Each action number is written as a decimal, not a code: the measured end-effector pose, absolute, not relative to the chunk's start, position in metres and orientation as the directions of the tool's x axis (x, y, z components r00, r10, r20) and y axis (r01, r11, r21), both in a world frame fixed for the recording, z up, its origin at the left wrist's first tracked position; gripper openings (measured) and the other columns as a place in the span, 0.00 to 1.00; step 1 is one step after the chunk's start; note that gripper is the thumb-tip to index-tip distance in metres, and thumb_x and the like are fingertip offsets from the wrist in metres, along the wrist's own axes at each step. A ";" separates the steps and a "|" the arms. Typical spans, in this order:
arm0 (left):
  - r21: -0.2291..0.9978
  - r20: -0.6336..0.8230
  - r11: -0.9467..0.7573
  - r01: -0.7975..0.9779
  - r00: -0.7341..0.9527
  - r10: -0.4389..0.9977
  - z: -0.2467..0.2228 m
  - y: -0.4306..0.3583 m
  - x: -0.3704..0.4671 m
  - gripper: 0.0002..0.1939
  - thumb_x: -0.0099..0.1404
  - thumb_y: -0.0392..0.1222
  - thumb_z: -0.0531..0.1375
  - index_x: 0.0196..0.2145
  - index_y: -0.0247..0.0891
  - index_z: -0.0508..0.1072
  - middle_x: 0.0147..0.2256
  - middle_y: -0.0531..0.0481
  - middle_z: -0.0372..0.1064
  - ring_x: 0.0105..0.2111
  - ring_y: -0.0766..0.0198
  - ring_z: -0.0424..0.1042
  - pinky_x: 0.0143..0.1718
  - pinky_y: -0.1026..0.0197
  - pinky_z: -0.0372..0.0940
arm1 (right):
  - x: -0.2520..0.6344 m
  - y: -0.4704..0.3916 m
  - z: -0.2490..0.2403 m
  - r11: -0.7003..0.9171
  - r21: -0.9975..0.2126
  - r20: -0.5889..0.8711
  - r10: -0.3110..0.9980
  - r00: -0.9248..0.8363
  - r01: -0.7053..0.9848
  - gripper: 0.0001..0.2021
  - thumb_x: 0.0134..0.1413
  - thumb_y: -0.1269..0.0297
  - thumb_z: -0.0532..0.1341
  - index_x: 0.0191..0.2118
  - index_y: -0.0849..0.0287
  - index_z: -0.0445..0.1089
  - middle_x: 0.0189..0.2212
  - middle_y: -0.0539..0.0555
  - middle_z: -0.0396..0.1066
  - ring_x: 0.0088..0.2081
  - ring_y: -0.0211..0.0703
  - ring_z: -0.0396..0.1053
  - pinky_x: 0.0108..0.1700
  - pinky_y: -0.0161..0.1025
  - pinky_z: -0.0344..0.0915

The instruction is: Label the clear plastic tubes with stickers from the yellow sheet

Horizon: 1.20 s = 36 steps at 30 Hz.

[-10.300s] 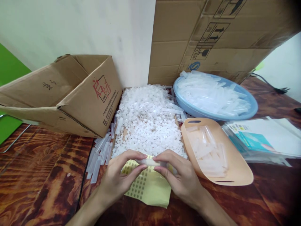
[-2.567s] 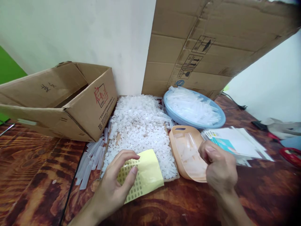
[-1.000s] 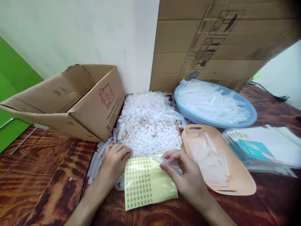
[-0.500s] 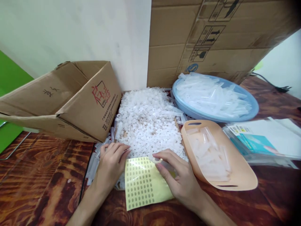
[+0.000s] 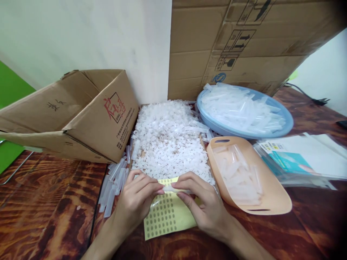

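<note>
A translucent white plastic tube point(image 5: 168, 189) lies level between my hands, just above a yellow sticker sheet point(image 5: 160, 218). Its right part is gripped by the thumb and fingers of my right hand point(image 5: 204, 202). My left hand point(image 5: 138, 196) is closed in a pinch at the left end; whether a small sticker is between those fingers is hidden. Rows of small grey oval stickers cover the sheet's left part, while its right part shows plain backing. Behind the hands spreads a heap of small translucent plastic pieces point(image 5: 173, 144).
A peach tray point(image 5: 273, 195) with several tubes stands at the right. Behind it sits a blue basin point(image 5: 288, 124) heaped with tubes. Plastic-wrapped packets point(image 5: 311, 155) lie far right. At the left stands an open cardboard box point(image 5: 94, 126), with loose tubes point(image 5: 110, 195) on the wooden table.
My left hand has moved right, from beside the sheet to the tube's left end. My right hand still holds the tube, now closer to level. The view has shifted slightly.
</note>
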<state>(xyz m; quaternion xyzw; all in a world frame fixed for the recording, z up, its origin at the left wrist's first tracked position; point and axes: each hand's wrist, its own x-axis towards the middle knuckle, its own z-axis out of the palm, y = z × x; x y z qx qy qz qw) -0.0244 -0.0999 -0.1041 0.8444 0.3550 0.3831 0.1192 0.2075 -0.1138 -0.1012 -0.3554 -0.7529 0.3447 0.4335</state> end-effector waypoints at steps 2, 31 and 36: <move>0.470 0.550 -0.719 0.512 0.467 0.693 -0.105 -0.101 -0.024 0.07 0.75 0.31 0.59 0.40 0.38 0.75 0.33 0.52 0.79 0.30 0.64 0.70 0.44 0.53 0.59 | 0.208 -0.114 -0.101 0.527 -0.815 0.417 0.823 -0.386 0.242 0.11 0.69 0.76 0.58 0.50 0.57 0.73 0.42 0.56 0.72 0.44 0.43 0.74 0.45 0.39 0.71; 0.440 0.595 -0.711 0.549 0.415 0.688 -0.097 -0.104 -0.022 0.06 0.74 0.30 0.60 0.41 0.38 0.75 0.33 0.52 0.79 0.30 0.65 0.72 0.41 0.55 0.63 | 0.220 -0.112 -0.100 0.681 -0.612 0.423 0.711 -0.562 0.402 0.25 0.70 0.75 0.52 0.67 0.52 0.65 0.39 0.55 0.72 0.37 0.45 0.72 0.38 0.41 0.69; 0.467 0.594 -0.703 0.536 0.399 0.699 -0.097 -0.103 -0.022 0.06 0.73 0.29 0.61 0.40 0.38 0.75 0.33 0.52 0.78 0.31 0.65 0.73 0.42 0.55 0.63 | 0.219 -0.111 -0.102 0.586 -0.658 0.402 0.804 -0.438 0.472 0.16 0.71 0.72 0.54 0.59 0.58 0.68 0.41 0.57 0.75 0.38 0.46 0.75 0.39 0.42 0.71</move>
